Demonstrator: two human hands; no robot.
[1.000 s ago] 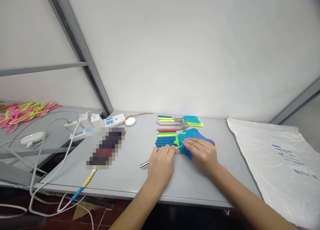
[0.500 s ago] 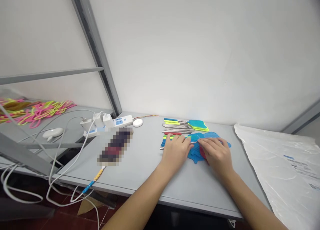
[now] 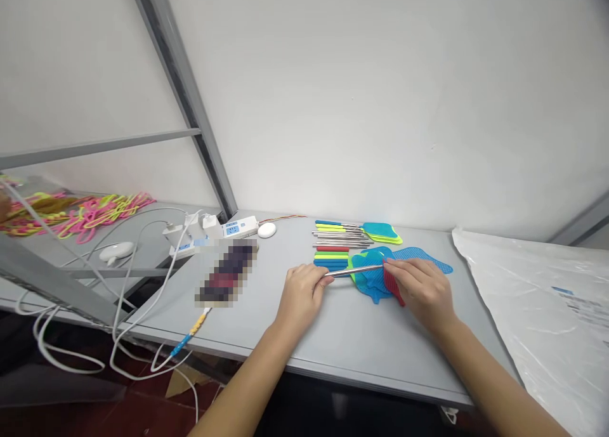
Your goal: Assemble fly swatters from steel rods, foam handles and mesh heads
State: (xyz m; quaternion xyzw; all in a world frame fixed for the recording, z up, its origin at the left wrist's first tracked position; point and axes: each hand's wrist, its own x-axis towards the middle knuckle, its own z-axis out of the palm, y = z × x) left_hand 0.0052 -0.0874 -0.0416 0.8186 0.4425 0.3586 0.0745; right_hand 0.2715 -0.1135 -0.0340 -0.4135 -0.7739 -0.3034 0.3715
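Observation:
A thin metal rod [image 3: 354, 271] is held level between my two hands, above the table. My left hand [image 3: 302, 291] is closed around its left end. The fingers of my right hand [image 3: 425, 290] pinch its right end, beside a red mesh fly swatter head [image 3: 394, 286]; whether the two are joined I cannot tell. Under the rod lie blue mesh swatter heads [image 3: 375, 288], partly overlapped. Several coloured handle grips [image 3: 332, 257] in red, green, yellow and blue lie side by side behind my left hand.
Several bare metal rods [image 3: 340, 239] and a stack of flat swatter heads [image 3: 382, 232] lie by the wall. A white plastic bag [image 3: 537, 304] covers the right side. At left are a power strip [image 3: 240, 228], a white round object [image 3: 267, 230], a blurred-out item [image 3: 227, 275] and cables [image 3: 137, 285].
My left hand has moved left and toward me, sliding away from the grips. More of the rod shows between my hands, now raised off the pile.

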